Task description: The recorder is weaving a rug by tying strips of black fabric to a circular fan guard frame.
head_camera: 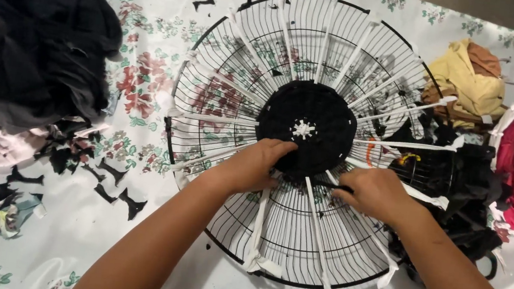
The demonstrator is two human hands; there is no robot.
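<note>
With both hands' fingers pinching the black woven disc (305,129), left hand (258,164) and right hand (377,192), a hard tug could slacken the white strips (317,235) on the fan guard (210,103)

A glossy white floral cloth (147,87) covers the whole surface. Along its upper right edge runs a strip of bare brownish floor (504,11). Soft, even light gives pale glare on the cloth's left half.
</note>
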